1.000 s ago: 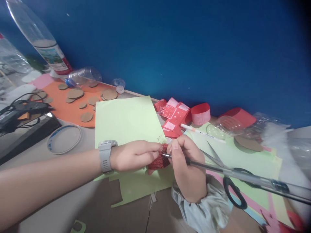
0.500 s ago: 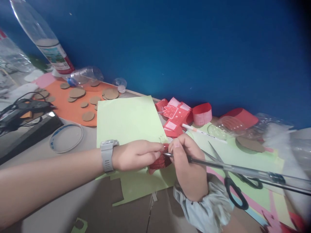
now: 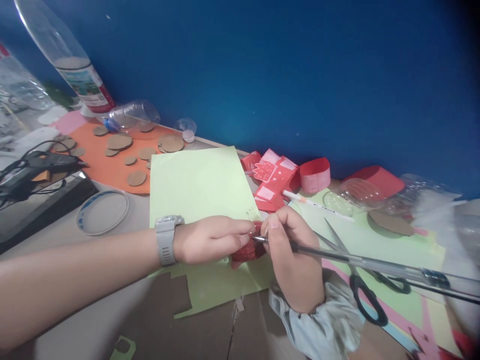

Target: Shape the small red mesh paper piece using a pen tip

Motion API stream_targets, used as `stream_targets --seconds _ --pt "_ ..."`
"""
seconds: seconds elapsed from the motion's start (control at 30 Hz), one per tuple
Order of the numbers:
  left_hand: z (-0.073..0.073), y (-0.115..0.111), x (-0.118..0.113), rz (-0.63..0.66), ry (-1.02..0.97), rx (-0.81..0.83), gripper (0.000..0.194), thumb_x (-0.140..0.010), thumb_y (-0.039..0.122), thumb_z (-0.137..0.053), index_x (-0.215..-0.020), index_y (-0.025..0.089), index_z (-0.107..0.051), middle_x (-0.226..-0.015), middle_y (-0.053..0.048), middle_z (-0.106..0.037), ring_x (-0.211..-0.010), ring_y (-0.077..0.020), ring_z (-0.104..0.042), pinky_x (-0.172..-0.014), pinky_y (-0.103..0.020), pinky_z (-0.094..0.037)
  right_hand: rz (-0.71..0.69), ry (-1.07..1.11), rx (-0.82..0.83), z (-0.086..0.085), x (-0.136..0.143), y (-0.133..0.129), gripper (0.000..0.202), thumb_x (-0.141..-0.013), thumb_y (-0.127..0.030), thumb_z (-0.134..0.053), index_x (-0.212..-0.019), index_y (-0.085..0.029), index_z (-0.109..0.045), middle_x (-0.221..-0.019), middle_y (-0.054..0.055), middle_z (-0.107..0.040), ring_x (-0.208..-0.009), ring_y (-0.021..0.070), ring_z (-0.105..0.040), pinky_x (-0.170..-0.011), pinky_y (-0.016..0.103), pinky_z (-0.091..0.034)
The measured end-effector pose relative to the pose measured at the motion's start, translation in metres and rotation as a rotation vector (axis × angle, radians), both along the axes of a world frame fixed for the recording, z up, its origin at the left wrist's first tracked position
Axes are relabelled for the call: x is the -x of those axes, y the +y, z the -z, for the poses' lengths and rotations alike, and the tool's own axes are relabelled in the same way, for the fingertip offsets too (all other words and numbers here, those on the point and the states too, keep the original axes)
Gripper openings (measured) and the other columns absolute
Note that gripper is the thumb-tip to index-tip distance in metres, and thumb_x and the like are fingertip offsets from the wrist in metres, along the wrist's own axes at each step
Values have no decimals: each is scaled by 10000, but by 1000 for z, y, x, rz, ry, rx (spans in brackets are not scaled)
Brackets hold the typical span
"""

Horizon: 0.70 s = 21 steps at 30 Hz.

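Over the pale green sheet [image 3: 198, 185], my left hand [image 3: 213, 240], with a grey watch at the wrist, is closed on a small red piece with a dark mesh pattern [image 3: 245, 254]. Its fingers lie together across the top, and a bit of a fingertip shows at the piece's lower edge. My right hand [image 3: 288, 255] grips a clear-barrelled ballpoint pen [image 3: 390, 267] near its tip. The pen's metal point is at the red piece, close to my left fingertips; whether it touches cannot be made out.
Black-handled scissors [image 3: 369, 300] lie open at the right over coloured papers. Red paper shapes [image 3: 277, 175] and a white marker [image 3: 318, 205] are behind my hands. To the left are cardboard discs [image 3: 119, 142], a tape ring [image 3: 103, 212], a glue gun [image 3: 41, 170] and plastic bottles [image 3: 84, 82].
The view has shifted very slightly, and things at the right appear a little farther right. Both hands keep nearly the same pose, with the pen tip still at the red piece.
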<state>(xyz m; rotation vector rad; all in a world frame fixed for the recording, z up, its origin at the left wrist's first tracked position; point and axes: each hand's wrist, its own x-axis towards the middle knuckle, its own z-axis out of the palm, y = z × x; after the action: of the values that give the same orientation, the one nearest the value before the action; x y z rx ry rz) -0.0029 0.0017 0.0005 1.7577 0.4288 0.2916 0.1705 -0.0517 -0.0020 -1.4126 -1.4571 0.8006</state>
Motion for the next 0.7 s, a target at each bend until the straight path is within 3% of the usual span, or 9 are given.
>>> stream_targets --seconds 0.7 --pt "2 0 1 -10 -3 -4 253 -1008 263 -314 -823 173 -461 -757 -29 -620 -731 -156 -577 -758 -255 -456 -37 13 6 2 -1 3 298 -928 -249 -453 -637 -211 -400 -540 -54 -397 -491 92 -362 -476 231 -321"
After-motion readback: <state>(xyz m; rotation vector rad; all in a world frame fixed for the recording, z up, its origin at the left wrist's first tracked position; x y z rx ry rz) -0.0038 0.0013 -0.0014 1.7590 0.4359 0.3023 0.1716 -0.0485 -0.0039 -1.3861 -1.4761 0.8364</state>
